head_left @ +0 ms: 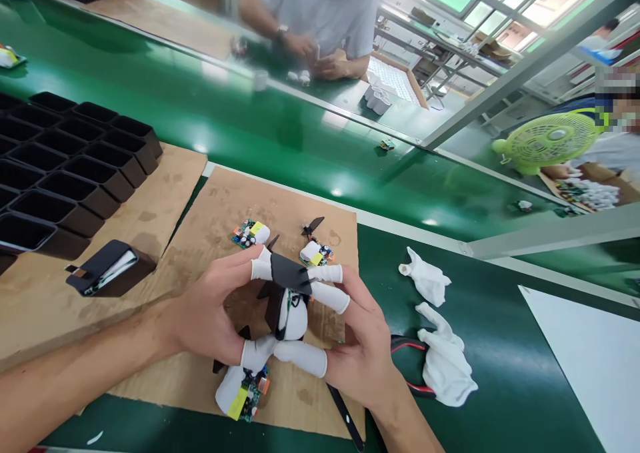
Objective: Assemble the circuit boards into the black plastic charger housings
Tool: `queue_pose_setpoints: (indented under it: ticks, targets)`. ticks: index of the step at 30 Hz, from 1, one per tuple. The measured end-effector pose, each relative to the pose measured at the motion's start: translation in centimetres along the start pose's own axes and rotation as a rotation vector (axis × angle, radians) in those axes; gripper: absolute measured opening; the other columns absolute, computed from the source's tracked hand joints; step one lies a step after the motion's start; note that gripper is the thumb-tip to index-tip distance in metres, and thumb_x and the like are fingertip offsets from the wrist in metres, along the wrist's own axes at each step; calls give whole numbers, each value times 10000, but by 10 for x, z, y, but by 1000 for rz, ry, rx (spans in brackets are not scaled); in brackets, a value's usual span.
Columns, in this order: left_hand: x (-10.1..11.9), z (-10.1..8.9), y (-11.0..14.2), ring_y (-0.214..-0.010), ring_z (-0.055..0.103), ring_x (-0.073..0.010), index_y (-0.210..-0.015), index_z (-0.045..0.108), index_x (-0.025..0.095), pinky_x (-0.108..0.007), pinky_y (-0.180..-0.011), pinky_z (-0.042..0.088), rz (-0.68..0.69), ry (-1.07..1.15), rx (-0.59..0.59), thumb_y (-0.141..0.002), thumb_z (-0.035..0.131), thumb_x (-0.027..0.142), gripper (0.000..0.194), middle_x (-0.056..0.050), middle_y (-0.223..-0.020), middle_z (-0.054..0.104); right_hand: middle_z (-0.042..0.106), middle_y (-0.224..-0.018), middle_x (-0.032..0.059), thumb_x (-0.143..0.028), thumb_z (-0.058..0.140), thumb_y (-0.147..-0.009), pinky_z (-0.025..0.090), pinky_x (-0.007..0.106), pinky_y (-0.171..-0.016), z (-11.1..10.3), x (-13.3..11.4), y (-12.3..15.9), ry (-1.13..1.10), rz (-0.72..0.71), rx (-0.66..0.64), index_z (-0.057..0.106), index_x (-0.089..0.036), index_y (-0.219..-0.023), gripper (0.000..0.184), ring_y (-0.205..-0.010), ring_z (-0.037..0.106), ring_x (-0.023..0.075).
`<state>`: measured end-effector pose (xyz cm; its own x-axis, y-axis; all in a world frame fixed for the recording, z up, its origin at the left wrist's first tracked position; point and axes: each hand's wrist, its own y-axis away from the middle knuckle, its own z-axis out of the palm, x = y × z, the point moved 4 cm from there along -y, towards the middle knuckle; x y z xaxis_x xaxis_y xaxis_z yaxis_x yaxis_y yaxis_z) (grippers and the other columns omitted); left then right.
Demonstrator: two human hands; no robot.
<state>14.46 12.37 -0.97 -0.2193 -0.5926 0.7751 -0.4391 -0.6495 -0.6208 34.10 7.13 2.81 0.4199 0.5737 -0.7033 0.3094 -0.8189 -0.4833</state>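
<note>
Both my hands wear white finger cots and meet over a cardboard sheet. My left hand and my right hand pinch together a small white part wrapped in a black folded film piece. Three small circuit boards with white housings lie around them: one behind my left fingers, one behind my right fingers, one in front of my left thumb. A loose black film piece lies further back.
A black tray of empty square cells stands at left, with a single black sleeve lying beside it. White cloth gloves and a red-black tool handle lie at right. Across the green conveyor belt another person works; a green fan stands far right.
</note>
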Motion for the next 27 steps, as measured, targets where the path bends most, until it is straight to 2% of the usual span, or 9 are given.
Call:
queue_pose_setpoints:
  ticks: [5, 8, 11, 13, 17, 19, 21, 24, 27]
  targets:
    - [-14, 6, 8, -869, 716, -257, -1292, 736, 222, -399, -746, 648, -114, 250, 3, -829, 901, 360, 510, -78, -1083, 747, 809, -1258, 150, -314, 952, -964, 717, 440, -851, 2, -7, -1, 176, -135, 63, 672, -249, -1553, 656, -1047, 822, 301]
    - [-18, 6, 11, -925, 737, -289, -1288, 745, 232, -459, -824, 659, -135, 231, 24, -780, 949, 344, 558, -99, -1110, 767, 822, -1251, 152, -260, 986, -918, 732, 452, -830, 1, -9, 5, 222, -157, 132, 670, -244, -1568, 723, -1017, 833, 309]
    - [-18, 4, 12, -949, 755, -302, -1315, 745, 252, -477, -858, 662, -134, 148, 51, -731, 981, 284, 630, -90, -1096, 787, 779, -1388, 160, -245, 967, -923, 759, 518, -880, 1, -9, 14, 274, -178, 161, 664, -322, -1603, 748, -1128, 830, 352]
    - [-17, 2, 12, -935, 755, -297, -1314, 744, 252, -473, -853, 660, -116, 98, 67, -709, 999, 274, 656, -80, -1076, 787, 758, -1409, 143, -245, 895, -978, 762, 563, -936, 2, -8, 18, 298, -221, 135, 677, -377, -1596, 669, -1185, 819, 364]
    - [-14, 1, 10, -871, 729, -265, -1256, 748, 250, -449, -817, 649, -89, 45, 68, -688, 996, 252, 619, -59, -1037, 770, 776, -1352, 128, -122, 797, -994, 739, 572, -1040, 5, -7, 23, 351, -315, 9, 755, -324, -1499, 545, -1213, 812, 339]
    - [-13, 1, 10, -862, 726, -262, -1246, 746, 255, -445, -812, 646, -80, 33, 73, -704, 985, 251, 592, -57, -1027, 770, 783, -1367, 116, -90, 826, -955, 737, 578, -1034, 5, -4, 26, 346, -309, 14, 759, -335, -1483, 586, -1218, 811, 340]
    - [-13, 0, 9, -875, 729, -271, -1269, 740, 261, -457, -830, 649, -60, 7, 81, -724, 972, 261, 592, -64, -1037, 773, 789, -1361, 116, -141, 858, -942, 746, 592, -983, 6, 0, 28, 298, -275, 53, 710, -356, -1544, 656, -1189, 815, 354]
    - [-11, -2, 7, -906, 736, -292, -1302, 730, 260, -486, -867, 657, -29, -39, 106, -732, 970, 311, 621, -81, -1084, 779, 793, -1293, 118, -203, 922, -913, 750, 591, -909, 8, 1, 31, 249, -215, 178, 643, -352, -1610, 766, -1130, 808, 365]
    - [-5, -4, 3, -895, 735, -281, -1293, 723, 261, -465, -842, 652, 25, -108, 121, -754, 942, 279, 582, -69, -1070, 784, 782, -1205, 102, -210, 983, -870, 733, 544, -851, 6, -3, 26, 206, -168, 280, 720, -331, -1452, 650, -1038, 791, 334]
